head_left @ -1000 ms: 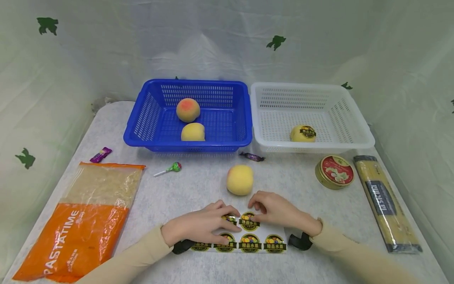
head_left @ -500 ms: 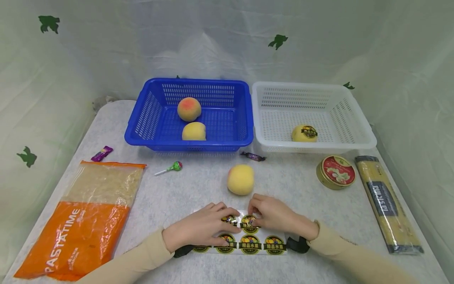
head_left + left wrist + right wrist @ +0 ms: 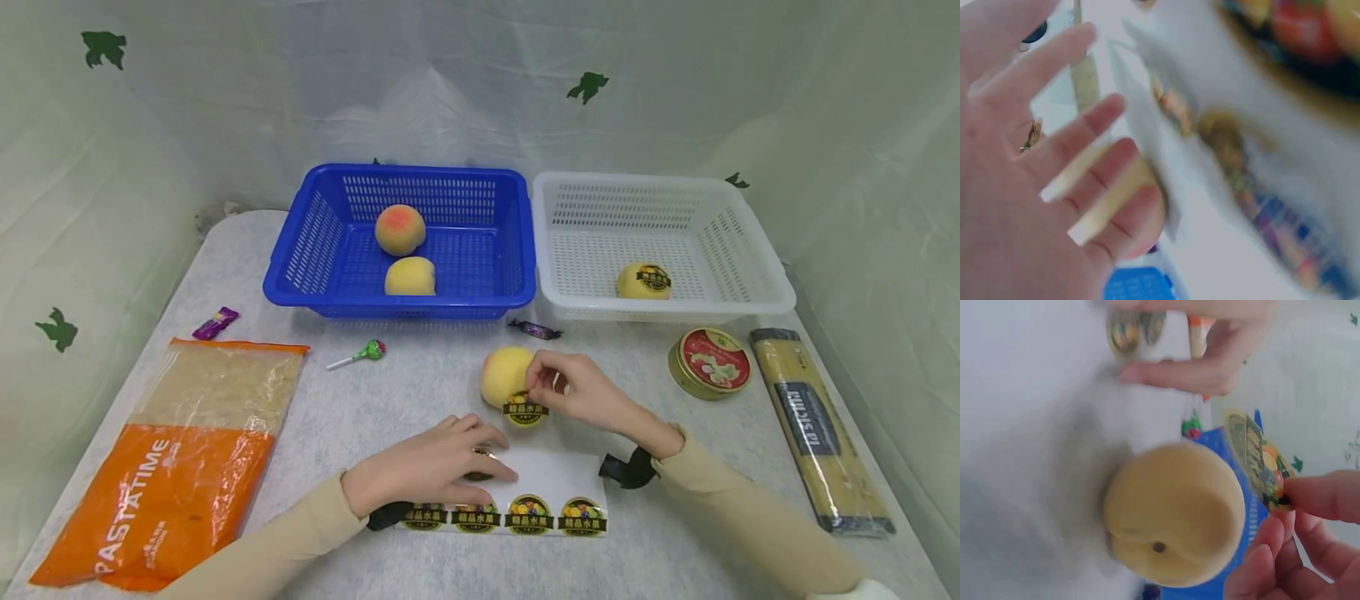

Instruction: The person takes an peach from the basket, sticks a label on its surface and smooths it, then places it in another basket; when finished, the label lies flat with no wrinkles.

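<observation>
My right hand (image 3: 581, 392) pinches a round fruit sticker (image 3: 527, 412), peeled off the sheet, between thumb and fingertips. The sticker (image 3: 1254, 456) tilts in the air near the yellow peach (image 3: 1172, 512) in the right wrist view and overlaps its lower right side in the head view. My left hand (image 3: 427, 467) lies over the left part of the white sticker sheet (image 3: 558, 471), its fingers spread and relaxed. Several black-and-gold stickers line the sheet's front row, and one in the back row is partly hidden under the left fingers.
A blue basket (image 3: 300, 302) with two peaches stands behind, beside a white basket (image 3: 675, 310) holding one stickered peach. Around lie a lollipop (image 3: 367, 351), wrapped candies (image 3: 535, 330), an orange pasta bag (image 3: 172, 475), a round tin (image 3: 709, 364) and a spaghetti pack (image 3: 817, 429).
My right hand has lifted a sticker off the sheet's back row and carried it up toward the peach, leaving bare backing there. The left hand stays on the sheet.
</observation>
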Motion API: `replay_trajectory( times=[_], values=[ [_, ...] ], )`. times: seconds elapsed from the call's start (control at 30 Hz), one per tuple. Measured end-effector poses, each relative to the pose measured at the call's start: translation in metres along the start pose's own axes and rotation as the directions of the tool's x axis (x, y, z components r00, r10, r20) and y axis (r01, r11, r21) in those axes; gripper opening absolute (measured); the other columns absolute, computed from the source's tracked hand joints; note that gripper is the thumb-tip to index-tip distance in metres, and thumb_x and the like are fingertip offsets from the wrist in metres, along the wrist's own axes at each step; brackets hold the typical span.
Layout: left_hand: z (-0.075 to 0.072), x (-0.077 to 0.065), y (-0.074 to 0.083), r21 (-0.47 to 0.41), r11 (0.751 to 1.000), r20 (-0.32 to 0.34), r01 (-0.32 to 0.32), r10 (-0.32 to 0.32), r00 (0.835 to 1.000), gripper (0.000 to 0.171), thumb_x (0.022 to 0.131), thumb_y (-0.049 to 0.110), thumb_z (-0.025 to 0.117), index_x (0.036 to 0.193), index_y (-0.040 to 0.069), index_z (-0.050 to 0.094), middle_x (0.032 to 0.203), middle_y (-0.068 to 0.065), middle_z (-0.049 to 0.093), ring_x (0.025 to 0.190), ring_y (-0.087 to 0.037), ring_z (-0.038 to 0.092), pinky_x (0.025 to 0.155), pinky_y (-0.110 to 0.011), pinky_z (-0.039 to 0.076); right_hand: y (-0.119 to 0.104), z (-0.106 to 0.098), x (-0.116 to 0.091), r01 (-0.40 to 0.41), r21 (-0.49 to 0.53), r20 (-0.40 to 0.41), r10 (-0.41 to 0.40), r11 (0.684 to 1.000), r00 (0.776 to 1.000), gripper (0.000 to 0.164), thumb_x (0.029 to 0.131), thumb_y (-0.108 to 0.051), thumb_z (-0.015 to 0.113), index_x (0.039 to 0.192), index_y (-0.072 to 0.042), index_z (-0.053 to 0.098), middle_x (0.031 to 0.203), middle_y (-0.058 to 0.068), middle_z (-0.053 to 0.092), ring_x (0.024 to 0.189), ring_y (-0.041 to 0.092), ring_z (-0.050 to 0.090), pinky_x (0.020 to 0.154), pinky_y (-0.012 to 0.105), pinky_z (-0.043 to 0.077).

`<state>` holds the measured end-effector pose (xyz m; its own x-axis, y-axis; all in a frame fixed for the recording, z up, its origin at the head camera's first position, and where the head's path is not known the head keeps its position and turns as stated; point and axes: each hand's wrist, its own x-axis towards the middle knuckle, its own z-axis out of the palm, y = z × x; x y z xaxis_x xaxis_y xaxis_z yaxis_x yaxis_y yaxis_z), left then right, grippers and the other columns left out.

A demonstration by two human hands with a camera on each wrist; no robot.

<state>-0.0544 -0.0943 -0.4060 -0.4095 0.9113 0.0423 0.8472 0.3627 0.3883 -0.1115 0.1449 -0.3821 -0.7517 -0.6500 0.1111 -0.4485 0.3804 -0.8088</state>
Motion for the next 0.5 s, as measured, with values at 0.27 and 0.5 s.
replay_trajectory(
  times=[0.27,0.5],
  values=[
    [-0.025,0.017,-0.023,-0.218,0.973,-0.375,0.08,-0.159,0.913,0.025,0.087,0.026,0.06,0.11,0.017,0.063,0.099,0.003,0.051,0.083,-0.01,0.05,0.07,-0.021,0.043,-0.009,-0.008,0.023,-0.096,0.052,-0.086,0.1,0.994,0.991,0.005,0.082,0.001,0.061,0.086,0.0,0.058,0.079,0.009,0.059,0.072,0.021,0.053,0.058,0.029,0.042],
    [-0.021,0.04,-0.048,-0.327,0.92,-0.428,0.214,-0.346,0.835,0.022,0.082,0.033,0.065,0.097,0.018,0.061,0.106,0.0,0.041,0.097,-0.014,0.041,0.078,-0.031,0.039,0.015,0.0,0.027,0.003,-0.009,-0.134,-0.004,1.0,0.991,0.01,0.082,-0.003,0.064,0.086,-0.008,0.057,0.081,0.001,0.058,0.074,0.014,0.054,0.061,0.028,0.046]
  ],
)
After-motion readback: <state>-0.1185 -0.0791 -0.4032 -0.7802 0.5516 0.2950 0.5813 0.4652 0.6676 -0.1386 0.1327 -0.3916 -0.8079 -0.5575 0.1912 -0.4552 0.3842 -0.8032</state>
